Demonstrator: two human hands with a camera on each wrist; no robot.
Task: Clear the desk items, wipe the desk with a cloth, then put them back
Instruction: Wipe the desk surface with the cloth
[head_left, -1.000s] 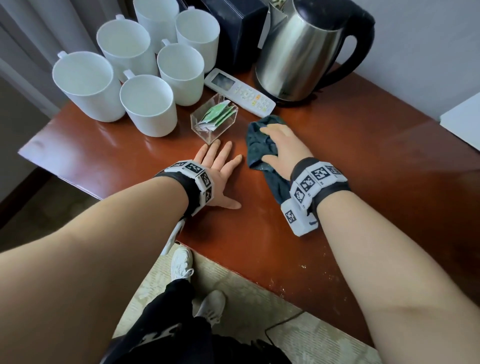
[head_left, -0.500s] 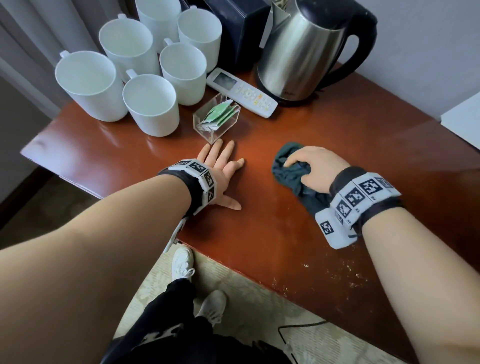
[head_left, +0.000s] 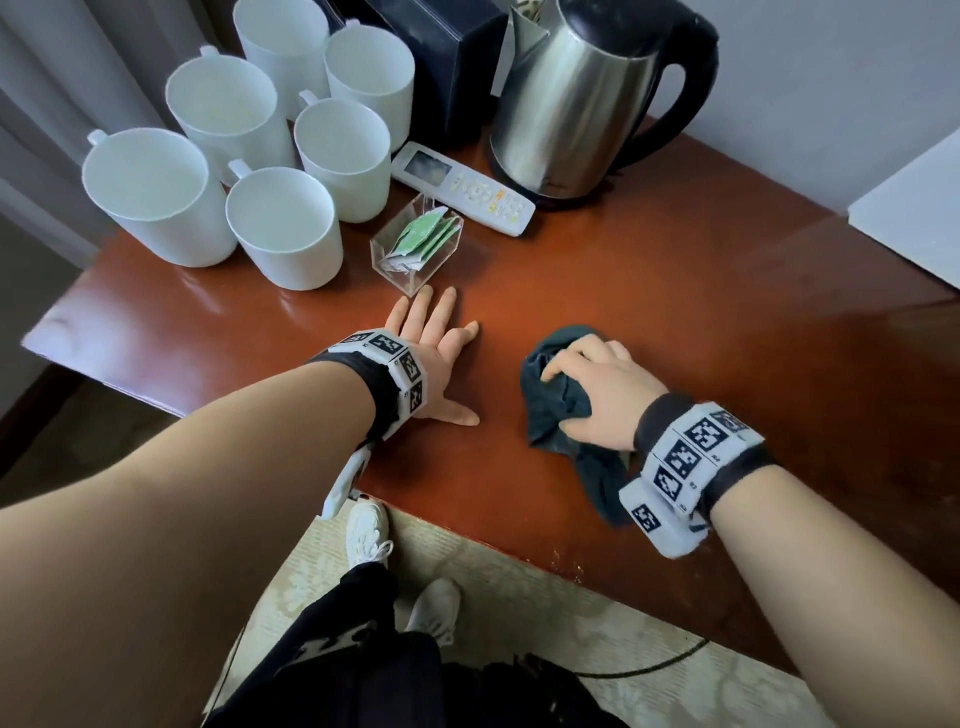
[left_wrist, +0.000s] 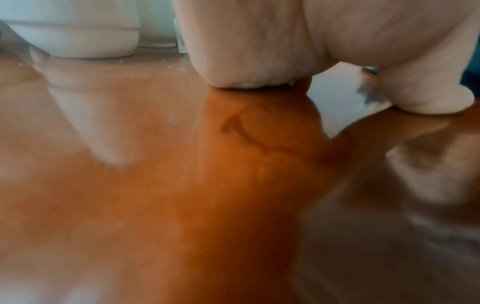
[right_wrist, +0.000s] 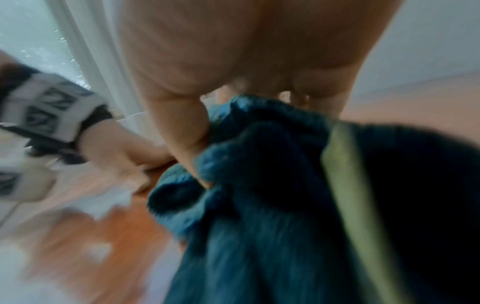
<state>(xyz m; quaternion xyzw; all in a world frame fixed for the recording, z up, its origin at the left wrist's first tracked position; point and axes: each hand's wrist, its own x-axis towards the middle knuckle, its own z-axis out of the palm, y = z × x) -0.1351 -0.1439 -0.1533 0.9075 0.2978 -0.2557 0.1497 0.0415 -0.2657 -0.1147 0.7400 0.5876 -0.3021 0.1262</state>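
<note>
My right hand (head_left: 592, 384) grips a bunched dark teal cloth (head_left: 556, 410) and presses it on the reddish wooden desk (head_left: 675, 322), right of centre; the cloth's tail trails back under my wrist. In the right wrist view the cloth (right_wrist: 272, 195) fills the lower frame below my curled fingers. My left hand (head_left: 436, 353) lies flat on the desk, fingers spread, just in front of a clear box of green tea bags (head_left: 418, 244). In the left wrist view the heel of the left hand (left_wrist: 249, 47) rests on the glossy desk top (left_wrist: 130, 185).
Several white mugs (head_left: 283, 226) crowd the back left corner. A white remote (head_left: 462, 187) lies beside a steel kettle (head_left: 576, 98), with a dark box (head_left: 447, 62) behind. A white object (head_left: 914, 228) is at the right edge. The desk's front edge runs near my wrists.
My right hand has drawn the cloth from near the remote back toward me and to the right, then slightly leftward, bunching it up. The left hand has stayed flat in place.
</note>
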